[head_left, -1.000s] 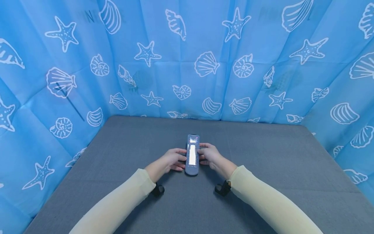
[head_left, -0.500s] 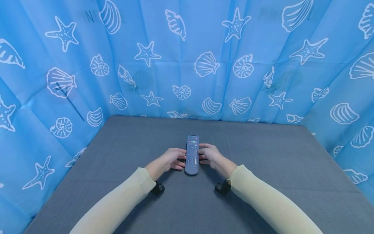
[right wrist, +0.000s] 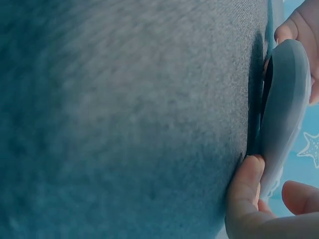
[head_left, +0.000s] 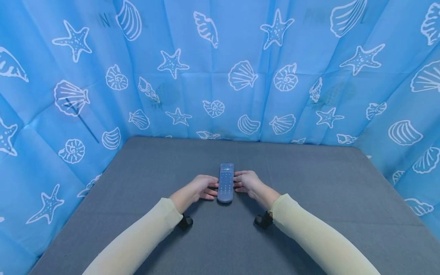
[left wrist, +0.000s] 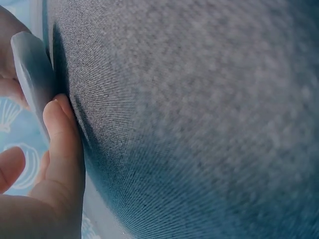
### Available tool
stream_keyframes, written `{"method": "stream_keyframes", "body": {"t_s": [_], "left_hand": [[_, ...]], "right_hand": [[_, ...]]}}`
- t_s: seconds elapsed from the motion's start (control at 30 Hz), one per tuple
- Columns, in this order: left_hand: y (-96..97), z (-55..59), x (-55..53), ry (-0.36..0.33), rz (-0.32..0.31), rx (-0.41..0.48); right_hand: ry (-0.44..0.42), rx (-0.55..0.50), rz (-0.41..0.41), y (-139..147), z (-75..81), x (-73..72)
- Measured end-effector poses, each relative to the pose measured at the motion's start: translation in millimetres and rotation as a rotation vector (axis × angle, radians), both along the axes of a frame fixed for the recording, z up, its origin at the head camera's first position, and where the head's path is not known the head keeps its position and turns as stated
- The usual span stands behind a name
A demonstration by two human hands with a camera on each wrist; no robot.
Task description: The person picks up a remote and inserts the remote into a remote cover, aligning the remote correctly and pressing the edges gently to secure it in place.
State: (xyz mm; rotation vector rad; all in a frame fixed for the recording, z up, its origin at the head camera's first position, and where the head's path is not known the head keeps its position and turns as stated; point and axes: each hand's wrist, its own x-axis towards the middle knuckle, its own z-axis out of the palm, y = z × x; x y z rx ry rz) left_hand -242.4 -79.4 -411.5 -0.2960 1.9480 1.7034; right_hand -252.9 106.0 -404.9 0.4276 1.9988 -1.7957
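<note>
A grey remote control (head_left: 225, 183) lies lengthwise between the two hands, buttons facing up, in the head view. My left hand (head_left: 200, 187) is at its left edge with the fingers extended. On the opposite edge, the fingers of my right hand (head_left: 250, 184) meet the remote low down. In the left wrist view the left fingertips sit by the lower side of the remote (left wrist: 32, 69), and the thumb stands apart. The right wrist view has the right fingertips at the underside of the remote (right wrist: 288, 94), thumb also free. A narrow dark gap shows beneath the remote there.
A grey cloth-covered table (head_left: 309, 183) spreads beneath both arms. Blue curtains (head_left: 213, 88) printed with white shells and starfish enclose its back and sides. Black wrist cameras, left one (head_left: 185, 222) and right one (head_left: 264, 220), hang below the pale sleeves.
The remote has come down closer to the table, and the bright glare on its face is gone. The right thumb has come off its edge. Both hands stay nearly in place.
</note>
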Motion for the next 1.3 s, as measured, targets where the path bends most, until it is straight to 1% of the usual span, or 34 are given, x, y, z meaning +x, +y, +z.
{"method": "stream_keyframes", "body": {"t_s": [0.2,0.4,0.63,0.73,0.87,1.07,1.3], "left_hand": [[-0.6,-0.2,0.7,-0.001,-0.004,0.016],[-3.2,-1.3,2.0,-0.027,0.007,0.036],[-5.8,-1.5,8.3,-0.033,-0.008,0.077],[-6.6,-0.6,12.0,-0.039,-0.002,0.102],[-6.4,0.1,16.8,-0.027,0.007,0.125],[-5.5,-0.3,18.4,-0.022,0.025,0.140],[-6.5,1.7,21.3,-0.018,0.013,0.155]], "right_hand": [[0.014,0.022,0.020,4,2.7,2.5],[0.022,0.023,0.007,6,4.2,4.2],[0.033,0.005,0.008,10,3.3,4.8],[0.041,-0.008,0.030,11,3.4,7.1],[0.061,-0.025,0.060,12,4.0,9.8],[0.077,-0.020,0.076,11,3.8,9.4],[0.075,-0.025,0.077,11,2.4,9.0]]}}
